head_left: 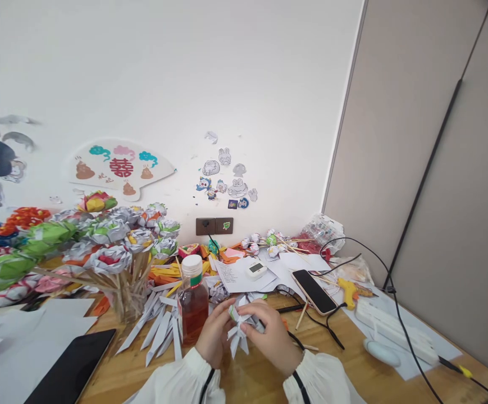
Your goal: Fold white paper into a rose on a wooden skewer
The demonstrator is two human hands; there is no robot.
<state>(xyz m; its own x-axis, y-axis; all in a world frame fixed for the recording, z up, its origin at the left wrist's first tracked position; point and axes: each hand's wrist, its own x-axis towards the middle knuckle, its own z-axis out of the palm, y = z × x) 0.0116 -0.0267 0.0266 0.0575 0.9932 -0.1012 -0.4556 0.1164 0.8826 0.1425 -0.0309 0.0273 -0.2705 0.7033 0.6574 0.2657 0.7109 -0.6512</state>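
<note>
Both my hands meet low in the middle of the view over the wooden table (395,381). My left hand (213,336) and my right hand (273,336) pinch a small folded white paper piece (238,330) with pointed petals hanging down between them. Both hands have their fingers closed on it. White sleeves cover my wrists. Just left of my left hand stands a clear bottle of orange-red liquid (193,306) with a white cap. Several folded white paper strips (159,328) lie beside the bottle.
A glass jar of paper flowers on sticks (113,252) stands at the left. A dark tablet (73,370) lies at the front left, a phone (314,290) at the right, with a yellow glue gun (350,290), a power strip (395,331) and cables.
</note>
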